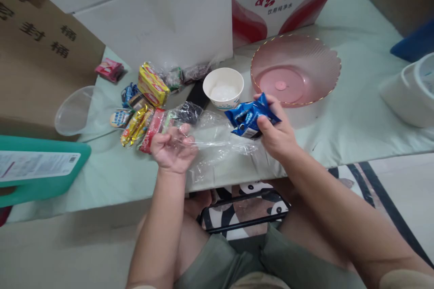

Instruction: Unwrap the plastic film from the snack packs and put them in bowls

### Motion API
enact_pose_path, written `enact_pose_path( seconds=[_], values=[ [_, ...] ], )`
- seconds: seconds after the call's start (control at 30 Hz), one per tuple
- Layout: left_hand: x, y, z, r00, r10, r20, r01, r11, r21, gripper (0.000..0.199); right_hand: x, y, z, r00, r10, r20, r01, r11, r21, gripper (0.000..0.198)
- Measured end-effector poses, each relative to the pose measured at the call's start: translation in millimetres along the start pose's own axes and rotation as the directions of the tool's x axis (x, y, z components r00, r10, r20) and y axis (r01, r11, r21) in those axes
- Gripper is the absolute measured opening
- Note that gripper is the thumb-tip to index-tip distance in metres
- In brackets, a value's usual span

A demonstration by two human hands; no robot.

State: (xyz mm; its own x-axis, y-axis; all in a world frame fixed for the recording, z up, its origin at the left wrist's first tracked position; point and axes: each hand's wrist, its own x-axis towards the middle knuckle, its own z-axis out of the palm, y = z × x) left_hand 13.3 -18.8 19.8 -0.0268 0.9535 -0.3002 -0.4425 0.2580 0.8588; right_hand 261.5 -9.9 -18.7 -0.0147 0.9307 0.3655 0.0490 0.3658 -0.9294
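My right hand (276,128) grips a blue shiny snack packet (252,117) between thumb and fingers, just in front of the pink bowl. My left hand (174,149) is palm up, its fingers loosely curled and apart. A crumpled clear plastic bag (217,133) touches its fingers and stretches toward my right hand. Just beyond my left hand lie a red packet (151,132), gold packets (136,125), a yellow box (153,85) and a small round-labelled packet (121,118). A white paper bowl (223,88) stands between the bag and the boxes.
A pink scalloped bowl (294,70) stands right of centre. White cartons (162,18) and a brown carton (44,54) line the back and left. A clear plastic tub (74,110), a green container (40,167) and a white container (412,92) stand toward the table's sides.
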Motion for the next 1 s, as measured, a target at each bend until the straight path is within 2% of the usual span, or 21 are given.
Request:
enact_pose_path(
  seconds=[0.07,0.13,0.2,0.23,0.27,0.37,0.43,0.53,0.6,0.67,0.73,0.77,0.83,0.9,1.0],
  values=[
    [-2,0,0,1.0,0.007,-0.006,-0.007,1.0,0.011,0.064,7,-15,-17,0.971,-0.214,-0.102,0.19,0.959,-0.209,0.049],
    [-3,0,1,1.0,0.013,0.012,-0.013,1.0,0.02,0.063,18,-25,-36,0.886,-0.409,-0.218,0.301,0.866,-0.4,0.047],
    [-3,0,3,0.999,0.013,0.041,-0.014,1.0,0.025,0.063,30,-27,-55,0.784,-0.531,-0.322,0.302,0.779,-0.549,0.045],
    [-2,0,4,0.999,0.01,0.053,-0.012,1.0,0.028,0.064,35,-25,-64,0.767,-0.544,-0.34,0.259,0.748,-0.611,0.043],
    [-2,-1,4,0.998,0.005,0.062,-0.007,1.0,0.031,0.066,40,-21,-71,0.772,-0.537,-0.34,0.206,0.718,-0.665,0.041],
    [1,-3,5,0.998,-0.023,0.065,0.021,0.999,0.036,0.068,47,-3,-82,0.877,-0.419,-0.237,0.084,0.619,-0.781,0.036],
    [2,-5,5,0.998,-0.038,0.057,0.037,0.999,0.015,0.066,47,7,-80,0.923,-0.336,-0.188,0.037,0.564,-0.825,0.042],
    [2,-6,5,0.997,-0.045,0.056,0.046,0.999,-0.017,0.063,39,7,-67,0.915,-0.352,-0.195,0.015,0.514,-0.858,0.045],
    [3,-4,4,0.998,-0.046,0.04,0.047,0.999,-0.01,0.064,30,1,-57,0.901,-0.41,-0.14,0.114,0.536,-0.837,0.037],
    [3,-2,2,0.999,-0.045,0.022,0.045,0.999,0.01,0.066,17,-4,-47,0.902,-0.431,0.003,0.292,0.607,-0.739,0.039],
    [5,0,-2,0.999,-0.042,0.029,0.041,0.999,0.026,0.065,2,-5,-37,0.911,-0.383,0.154,0.396,0.704,-0.59,0.048],
    [6,1,-4,0.998,-0.043,0.043,0.041,0.999,0.029,0.063,-5,-3,-33,0.924,-0.327,0.201,0.383,0.76,-0.525,0.05],
    [6,1,-10,0.995,-0.044,0.089,0.043,0.999,0.017,0.059,-16,1,-25,0.963,-0.148,0.226,0.231,0.886,-0.402,0.045],
    [5,-2,-15,0.987,-0.048,0.156,0.052,0.998,-0.026,0.054,-22,4,-19,0.968,0.048,0.246,0.015,0.969,-0.245,0.038],
    [0,-10,-23,0.956,-0.068,0.284,0.09,0.994,-0.064,0.045,-23,6,-11,0.889,0.184,0.418,-0.204,0.979,0.003,0.052]
  ],
)
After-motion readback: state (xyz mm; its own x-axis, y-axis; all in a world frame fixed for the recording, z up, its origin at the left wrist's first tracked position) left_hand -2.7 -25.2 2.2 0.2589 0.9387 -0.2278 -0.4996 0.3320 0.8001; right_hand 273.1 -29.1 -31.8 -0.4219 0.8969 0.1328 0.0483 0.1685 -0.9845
